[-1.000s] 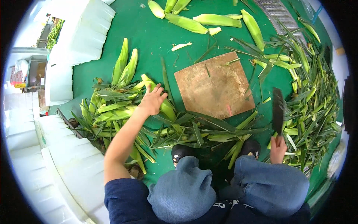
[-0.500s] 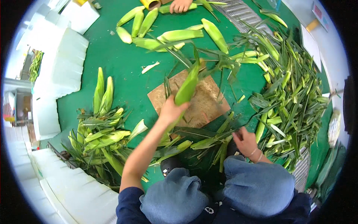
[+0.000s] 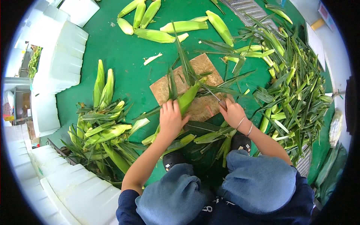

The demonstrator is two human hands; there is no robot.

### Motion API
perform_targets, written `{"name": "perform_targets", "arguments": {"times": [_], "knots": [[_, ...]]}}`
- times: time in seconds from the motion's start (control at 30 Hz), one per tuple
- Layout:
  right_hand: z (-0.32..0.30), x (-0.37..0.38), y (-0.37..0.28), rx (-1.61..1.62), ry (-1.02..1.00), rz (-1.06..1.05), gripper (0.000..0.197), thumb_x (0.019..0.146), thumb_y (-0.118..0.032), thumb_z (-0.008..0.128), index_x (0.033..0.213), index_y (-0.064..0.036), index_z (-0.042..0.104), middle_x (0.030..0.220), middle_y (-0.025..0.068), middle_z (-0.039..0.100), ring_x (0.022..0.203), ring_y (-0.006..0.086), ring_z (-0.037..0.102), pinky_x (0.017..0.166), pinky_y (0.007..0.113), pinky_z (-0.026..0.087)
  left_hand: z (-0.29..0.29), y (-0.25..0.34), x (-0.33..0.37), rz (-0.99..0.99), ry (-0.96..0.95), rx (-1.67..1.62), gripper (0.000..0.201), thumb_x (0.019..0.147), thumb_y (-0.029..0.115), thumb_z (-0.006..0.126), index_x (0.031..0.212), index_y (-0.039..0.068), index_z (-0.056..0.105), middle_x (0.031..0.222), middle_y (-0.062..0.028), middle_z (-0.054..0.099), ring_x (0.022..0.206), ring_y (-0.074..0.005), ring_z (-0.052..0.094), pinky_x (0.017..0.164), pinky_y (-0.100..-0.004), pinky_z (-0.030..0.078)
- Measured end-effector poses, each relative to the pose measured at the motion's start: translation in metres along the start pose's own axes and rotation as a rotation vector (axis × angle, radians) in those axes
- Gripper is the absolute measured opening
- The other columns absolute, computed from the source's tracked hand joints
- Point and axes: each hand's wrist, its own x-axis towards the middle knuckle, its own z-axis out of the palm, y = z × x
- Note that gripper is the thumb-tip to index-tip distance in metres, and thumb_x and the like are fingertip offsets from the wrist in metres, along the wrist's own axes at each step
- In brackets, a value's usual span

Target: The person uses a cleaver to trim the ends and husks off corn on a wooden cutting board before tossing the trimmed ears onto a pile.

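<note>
An ear of corn in its green husk (image 3: 187,99) lies over a square wooden board (image 3: 209,68) on the floor, its long leaves spreading past the far end. My left hand (image 3: 171,118) is wrapped round its near part. In my right hand (image 3: 233,113) is a knife (image 3: 212,93), gripped by the handle, most of which the fingers hide. The blade reaches toward the far end of the ear, among the leaves; whether it cuts in cannot be seen.
A big heap of cut leaves and husks (image 3: 292,97) covers the right side. Unhusked ears (image 3: 183,26) lie beyond the board. More corn (image 3: 107,135) is piled at the left, beside white foam boxes (image 3: 67,56). A metal grate (image 3: 247,11) is at the far right.
My left hand has brought the ear lower onto the board. My right hand has moved up from beside my knee to the ear with the knife. Another person's hand has left the top edge.
</note>
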Motion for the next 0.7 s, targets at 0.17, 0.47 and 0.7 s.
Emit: {"name": "perform_targets", "arguments": {"times": [0.17, 0.47, 0.7], "knots": [[-0.044, 0.029, -0.033, 0.335, 0.154, -0.108, 0.033, 0.087, -0.030, 0.060, 0.081, 0.0013, 0.051, 0.063, 0.0219, 0.057, 0.059, 0.0408, 0.058, 0.053, 0.044, 0.046, 0.020, -0.012, 0.043, 0.018, -0.084, -0.160, 0.062, 0.070, 0.040, 0.072, 0.109, 0.000, 0.047, 0.103, -0.0164, 0.049, 0.099, -0.0342, 0.052, 0.081, -0.0434, 0.046], [-0.021, 0.027, -0.041, 0.205, 0.076, -0.264, 0.031, 0.084, -0.032, 0.063, 0.084, -0.0031, 0.054, 0.065, 0.0173, 0.062, 0.057, 0.0358, 0.061, 0.051, 0.043, 0.049, 0.022, 0.024, 0.036, -0.027, -0.197, 0.065, 0.055, 0.064, 0.034, 0.077, 0.099, 0.004, 0.048, 0.096, -0.0143, 0.048, 0.092, -0.0296, 0.055, 0.064, -0.0377, 0.053], [-0.006, -0.012, -0.005, 0.241, -0.091, 0.100, 0.036, 0.088, -0.035, 0.058, 0.079, 0.0002, 0.057, 0.069, 0.0223, 0.061, 0.066, 0.0396, 0.061, 0.059, 0.047, 0.047, 0.023, 0.026, 0.038, 0.021, -0.252, 0.195, 0.054, 0.063, 0.033, 0.078, 0.098, 0.004, 0.050, 0.096, -0.0140, 0.048, 0.090, -0.0287, 0.055, 0.063, -0.0358, 0.053]]}}
